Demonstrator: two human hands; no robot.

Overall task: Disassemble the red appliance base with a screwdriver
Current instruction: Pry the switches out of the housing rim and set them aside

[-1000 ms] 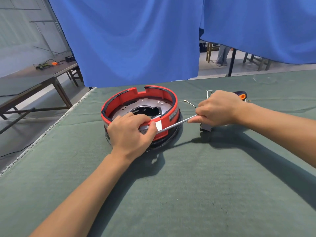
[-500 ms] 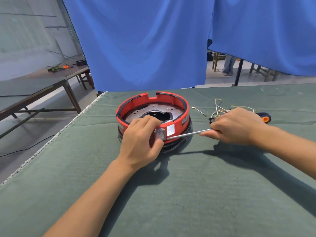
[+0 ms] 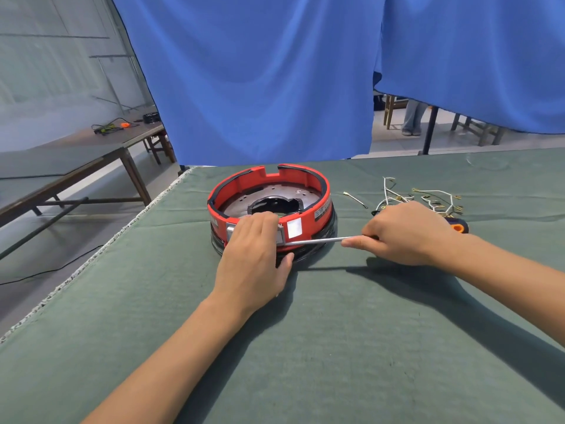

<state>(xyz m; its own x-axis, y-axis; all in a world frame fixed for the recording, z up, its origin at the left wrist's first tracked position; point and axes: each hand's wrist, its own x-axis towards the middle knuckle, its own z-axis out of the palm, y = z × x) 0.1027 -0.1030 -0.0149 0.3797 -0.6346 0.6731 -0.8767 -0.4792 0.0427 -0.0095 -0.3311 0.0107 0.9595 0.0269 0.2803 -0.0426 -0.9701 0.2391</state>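
The red appliance base point(image 3: 308, 185), a round red ring on a black bottom with a metal plate inside, sits on the green cloth. My left hand point(image 3: 255, 252) grips its near wall, fingers curled over the rim and thumb at the black bottom. A small grey metal part shows on the wall beside my fingers. My right hand point(image 3: 406, 234) holds the screwdriver point(image 3: 318, 240). Its silver shaft runs left, and its tip meets the red wall just right of my left hand. The orange and black handle end sticks out behind my right hand.
The table is covered with green cloth point(image 3: 336, 347); its left edge runs diagonally at the left. Loose white wires with small terminals point(image 3: 428, 198) lie behind my right hand. A blue curtain hangs behind the table. Another table stands at the far left.
My view shifted, so the base sits further right in frame. My left hand slid down over the near wall. The screwdriver shaft went from angled to nearly level, tip still at the wall.
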